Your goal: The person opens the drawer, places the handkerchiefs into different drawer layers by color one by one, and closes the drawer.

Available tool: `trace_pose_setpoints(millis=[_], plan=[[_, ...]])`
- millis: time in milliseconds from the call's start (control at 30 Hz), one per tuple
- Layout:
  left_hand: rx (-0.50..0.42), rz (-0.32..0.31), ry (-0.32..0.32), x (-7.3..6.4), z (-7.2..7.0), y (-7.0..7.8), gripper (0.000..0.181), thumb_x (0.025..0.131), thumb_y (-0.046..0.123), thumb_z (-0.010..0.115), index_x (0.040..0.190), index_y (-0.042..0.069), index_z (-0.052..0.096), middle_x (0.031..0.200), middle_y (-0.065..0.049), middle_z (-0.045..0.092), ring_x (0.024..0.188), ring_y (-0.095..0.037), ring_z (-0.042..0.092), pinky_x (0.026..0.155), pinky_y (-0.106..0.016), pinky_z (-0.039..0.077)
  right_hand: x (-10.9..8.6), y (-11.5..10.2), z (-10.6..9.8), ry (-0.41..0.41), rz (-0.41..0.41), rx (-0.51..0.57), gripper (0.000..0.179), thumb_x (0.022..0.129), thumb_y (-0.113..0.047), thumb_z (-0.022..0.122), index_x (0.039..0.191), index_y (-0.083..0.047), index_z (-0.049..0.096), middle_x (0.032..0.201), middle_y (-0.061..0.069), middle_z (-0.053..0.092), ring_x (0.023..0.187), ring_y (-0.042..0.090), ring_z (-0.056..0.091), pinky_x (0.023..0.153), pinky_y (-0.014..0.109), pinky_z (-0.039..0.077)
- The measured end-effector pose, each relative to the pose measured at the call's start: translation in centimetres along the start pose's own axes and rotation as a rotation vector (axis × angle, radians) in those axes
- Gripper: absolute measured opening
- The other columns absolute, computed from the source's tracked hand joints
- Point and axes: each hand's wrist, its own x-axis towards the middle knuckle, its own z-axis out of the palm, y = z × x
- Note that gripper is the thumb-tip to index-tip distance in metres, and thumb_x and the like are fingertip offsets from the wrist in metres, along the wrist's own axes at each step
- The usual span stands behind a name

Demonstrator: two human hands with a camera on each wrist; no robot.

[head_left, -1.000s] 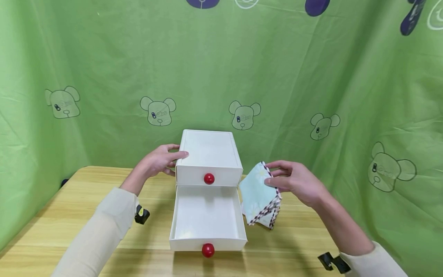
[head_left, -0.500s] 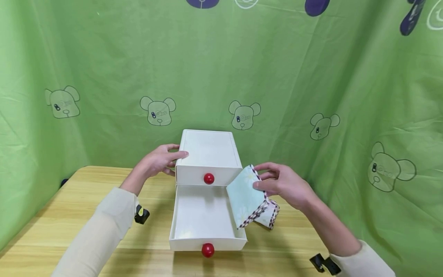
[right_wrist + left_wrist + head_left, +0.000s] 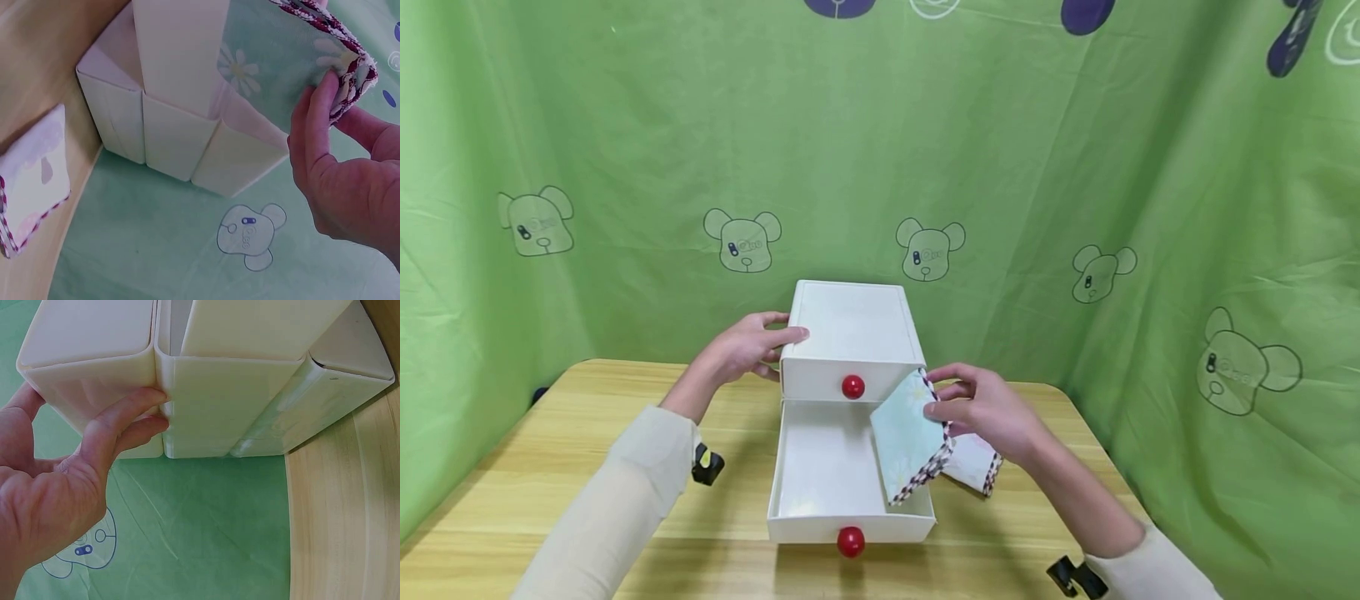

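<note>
My left hand [image 3: 745, 346] rests on the left side of a white drawer cabinet [image 3: 857, 321], thumb over the top edge and fingertips against the side wall. In the left wrist view the cabinet shows three stacked tiers, with the middle drawer [image 3: 250, 328] pulled out. My right hand [image 3: 992, 408] pinches a folded light-blue cloth [image 3: 906, 433] with daisies and a checked dark-red and white edging. It hangs slanted over the right part of the open drawer, overlapping its right wall in the head view. The open drawer's bare floor [image 3: 827, 467] shows to its left.
A second folded handkerchief [image 3: 972, 462], pale with the same edging, lies on the wooden table [image 3: 730, 517] right of the cabinet. Red round knobs [image 3: 851, 542] stick out from the drawer fronts. A green curtain [image 3: 850, 150] with bear heads hangs behind and at both sides.
My right hand has carried the light-blue cloth left and slightly down, from beside the cabinet to over the open drawer, uncovering more of the second handkerchief. The left hand has stayed put.
</note>
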Motion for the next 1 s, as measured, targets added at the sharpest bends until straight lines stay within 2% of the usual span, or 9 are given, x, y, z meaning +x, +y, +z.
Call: trace_pose_setpoints(millis=[300,500,633,1000], plan=[[0.000,0.003,-0.003,0.0,0.0,0.0,0.078,0.094,0.026,0.060,0.151,0.004,0.012,0.128,-0.025,0.053,0.097,-0.029,0.064,0.081,-0.043,0.058,0.5,0.4,1.4,0.006,0.003,0.045,0.052,0.082,-0.015,0.073,0.129,-0.007,0.051,0.105,0.015,0.063,0.088,0.024,0.064,0.077,0.037,0.059],[-0.009,0.002,-0.002,1.6,-0.6,-1.3,0.080,0.094,0.028,0.061,0.152,0.006,0.011,0.129,-0.025,0.052,0.099,-0.030,0.064,0.080,-0.044,0.059,0.9,0.6,2.2,0.027,0.019,0.071,0.051,0.081,-0.013,0.073,0.128,-0.010,0.053,0.104,0.014,0.064,0.087,0.025,0.064,0.077,0.037,0.059],[-0.017,0.003,0.006,2.4,-0.9,-1.9,0.084,0.091,0.032,0.064,0.153,0.009,0.011,0.128,-0.023,0.053,0.099,-0.031,0.064,0.078,-0.044,0.059,1.0,1.0,2.6,0.027,0.012,0.108,0.051,0.082,-0.010,0.072,0.128,-0.007,0.051,0.103,0.015,0.063,0.086,0.025,0.063,0.077,0.037,0.059],[-0.013,0.006,0.015,2.4,-0.9,-2.0,0.088,0.089,0.035,0.067,0.153,0.010,0.011,0.127,-0.023,0.053,0.099,-0.031,0.064,0.079,-0.043,0.059,1.3,2.3,3.4,0.043,0.039,0.138,0.048,0.081,-0.005,0.071,0.125,-0.002,0.052,0.096,0.017,0.063,0.077,0.024,0.063,0.070,0.039,0.060]])
